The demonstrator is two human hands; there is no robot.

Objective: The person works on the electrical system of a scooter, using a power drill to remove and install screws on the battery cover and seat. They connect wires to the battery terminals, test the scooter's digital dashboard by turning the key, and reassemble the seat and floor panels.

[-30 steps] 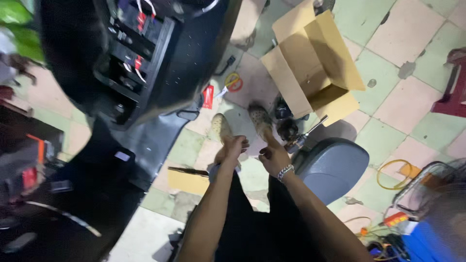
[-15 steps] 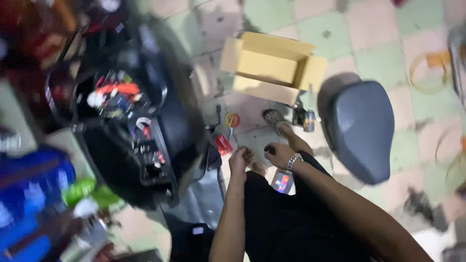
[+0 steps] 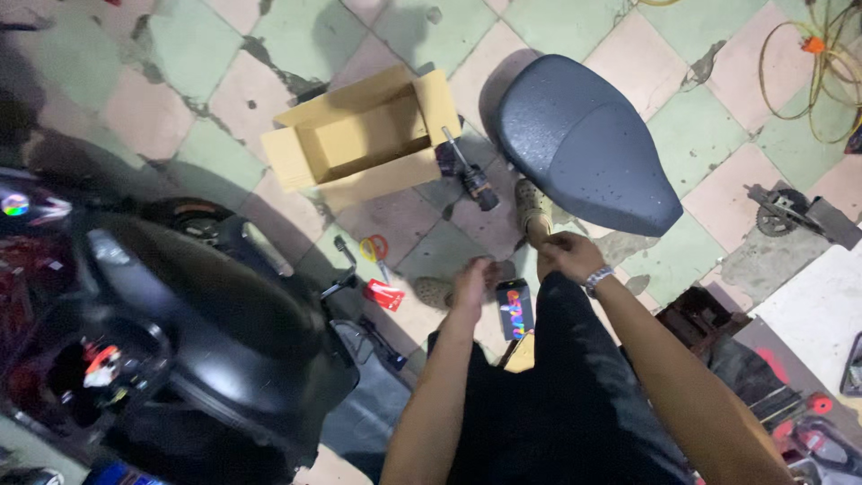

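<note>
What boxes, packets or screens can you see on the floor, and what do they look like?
Open brown cardboard box: on the tiles left of the dark seat, rectangular, empty inside.
Small red packet: on the floor beside the scooter, flat, red with white.
Black phone: between the two hands, upright rectangle, screen lit with colourful marks.

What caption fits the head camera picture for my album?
Two bare hands, left hand and right hand, meet above a phone on the tiled floor, between an open cardboard box and dark scooter seat.
</note>
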